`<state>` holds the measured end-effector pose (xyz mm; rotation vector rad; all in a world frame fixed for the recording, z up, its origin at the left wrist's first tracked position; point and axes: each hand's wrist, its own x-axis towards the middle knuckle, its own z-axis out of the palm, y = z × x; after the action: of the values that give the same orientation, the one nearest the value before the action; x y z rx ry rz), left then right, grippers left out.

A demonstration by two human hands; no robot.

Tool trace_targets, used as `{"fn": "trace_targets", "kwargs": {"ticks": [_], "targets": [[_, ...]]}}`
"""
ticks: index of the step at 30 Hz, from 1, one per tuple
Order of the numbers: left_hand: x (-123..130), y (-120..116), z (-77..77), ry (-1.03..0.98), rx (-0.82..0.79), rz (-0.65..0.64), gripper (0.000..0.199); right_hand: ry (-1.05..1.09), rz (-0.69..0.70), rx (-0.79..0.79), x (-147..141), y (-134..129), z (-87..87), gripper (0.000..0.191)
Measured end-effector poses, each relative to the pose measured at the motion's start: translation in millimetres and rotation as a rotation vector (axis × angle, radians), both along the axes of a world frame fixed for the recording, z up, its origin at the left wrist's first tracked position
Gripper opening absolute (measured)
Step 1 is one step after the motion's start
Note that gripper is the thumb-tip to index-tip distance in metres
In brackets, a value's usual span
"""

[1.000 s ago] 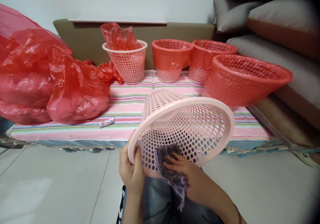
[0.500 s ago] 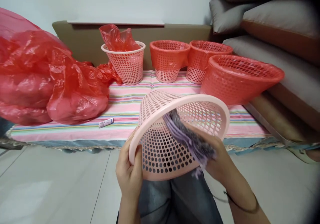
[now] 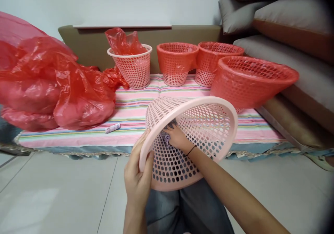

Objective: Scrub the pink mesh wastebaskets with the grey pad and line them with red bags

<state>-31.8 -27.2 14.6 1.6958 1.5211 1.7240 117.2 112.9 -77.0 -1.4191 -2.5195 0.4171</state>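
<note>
A pink perforated basket (image 3: 229,122) lies tilted over my knees, its mouth facing me. My left hand (image 3: 138,169) grips the rim on the left side, thumb inside and fingers outside. Deep in the basket my right hand (image 3: 177,136) presses a grey and purple cloth (image 3: 167,136) against the inner wall. Part of the cloth is hidden under the fingers. A dark band circles my right wrist.
On the striped bench cover (image 3: 135,105) stand a pink basket (image 3: 134,69) with a red bag in it and several baskets wrapped in red plastic (image 3: 177,58). Full red bags (image 3: 83,105) lie left, with a small tube (image 3: 112,128). Cushions (image 3: 300,60) are piled right.
My right hand has gone from the basket's opening deep inside, taking the cloth with it. My left hand still holds the rim. The basket has shifted slightly.
</note>
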Motion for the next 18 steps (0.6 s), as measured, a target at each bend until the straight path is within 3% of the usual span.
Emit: {"fn": "trace_targets", "kwargs": {"ticks": [7, 11, 18], "targets": [[3, 3, -16.9, -0.07, -0.044, 0.055, 0.046, 0.028, -0.153, -0.135, -3, 17, 2.7, 0.032], [-1, 8, -33.9, -0.197, -0.078, 0.074, 0.055, 0.081, -0.234, -0.17, -13, 25, -0.3, 0.036], [-2, 20, -66.0, -0.388, -0.069, 0.183, 0.051, 0.149, -0.279, -0.169, -22, 26, -4.6, 0.033]]}}
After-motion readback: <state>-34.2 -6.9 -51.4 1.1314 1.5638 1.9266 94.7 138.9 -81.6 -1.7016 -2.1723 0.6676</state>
